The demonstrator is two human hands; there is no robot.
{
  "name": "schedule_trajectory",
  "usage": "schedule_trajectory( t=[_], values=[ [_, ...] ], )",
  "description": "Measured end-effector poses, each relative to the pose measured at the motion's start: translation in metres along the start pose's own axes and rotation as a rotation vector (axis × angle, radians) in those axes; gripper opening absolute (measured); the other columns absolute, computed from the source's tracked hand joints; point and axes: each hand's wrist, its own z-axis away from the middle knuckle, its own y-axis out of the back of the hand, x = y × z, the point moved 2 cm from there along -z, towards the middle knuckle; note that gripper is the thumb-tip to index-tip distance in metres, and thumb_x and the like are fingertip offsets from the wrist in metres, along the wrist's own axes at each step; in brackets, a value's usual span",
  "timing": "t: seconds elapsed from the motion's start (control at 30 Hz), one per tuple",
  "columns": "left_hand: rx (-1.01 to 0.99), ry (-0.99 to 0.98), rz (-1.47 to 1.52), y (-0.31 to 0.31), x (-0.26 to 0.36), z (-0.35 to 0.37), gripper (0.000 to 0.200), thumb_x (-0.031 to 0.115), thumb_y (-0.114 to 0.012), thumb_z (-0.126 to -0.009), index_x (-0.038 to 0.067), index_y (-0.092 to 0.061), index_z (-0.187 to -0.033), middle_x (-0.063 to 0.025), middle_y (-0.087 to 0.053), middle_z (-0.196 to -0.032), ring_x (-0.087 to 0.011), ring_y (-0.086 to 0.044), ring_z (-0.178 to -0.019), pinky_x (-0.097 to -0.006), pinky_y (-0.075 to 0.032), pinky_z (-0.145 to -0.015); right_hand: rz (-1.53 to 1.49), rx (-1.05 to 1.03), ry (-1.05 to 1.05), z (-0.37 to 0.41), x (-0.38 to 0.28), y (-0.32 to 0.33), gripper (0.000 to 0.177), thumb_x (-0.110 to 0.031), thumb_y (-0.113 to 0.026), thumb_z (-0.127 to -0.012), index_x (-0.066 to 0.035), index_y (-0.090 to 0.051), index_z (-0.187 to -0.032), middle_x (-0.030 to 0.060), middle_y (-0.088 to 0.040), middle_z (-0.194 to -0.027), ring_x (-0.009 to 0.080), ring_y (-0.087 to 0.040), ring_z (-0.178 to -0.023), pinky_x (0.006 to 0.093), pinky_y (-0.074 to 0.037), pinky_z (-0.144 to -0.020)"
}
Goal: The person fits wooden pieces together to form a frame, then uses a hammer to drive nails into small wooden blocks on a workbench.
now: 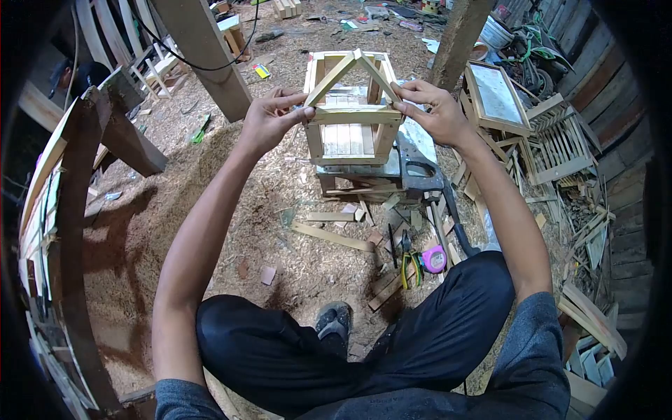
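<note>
A small wooden frame [383, 143] with a slatted floor stands on a low bench in front of my knees. Two wooden strips joined into a peak, a gable piece [334, 77], rest over its front top rail. My left hand [271, 119] pinches the lower left end of the peak, thumb at the frame's front corner. At the lower right end, my right hand [435, 112] grips the other strip between thumb and fingers. A handsaw [422, 171] lies on the bench, its dark handle just right of the frame.
On the sawdust floor lie pliers [410, 262], a pink tape measure [434, 260] and several wood offcuts [332, 236]. Wooden posts [203, 56] rise left and right beyond the bench. To the right are a framed panel [498, 94] and a slatted rack [560, 143].
</note>
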Motion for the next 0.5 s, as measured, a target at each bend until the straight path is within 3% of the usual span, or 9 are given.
schedule_trajectory(
  t=[0.5],
  values=[
    [0.000,-0.006,0.002,-0.0020,0.0027,0.0047,0.040,0.026,-0.075,-0.087,0.004,-0.069,-0.119,-0.0056,-0.064,-0.101,-0.0129,-0.058,-0.094,-0.0284,-0.048,-0.079,0.054,0.115,0.046,0.0087,-0.0018,-0.0066,0.030,-0.009,-0.070,-0.088,-0.002,-0.068,-0.118,0.0090,-0.067,-0.106,0.0201,-0.064,-0.100,0.0304,-0.048,-0.088]
  ],
)
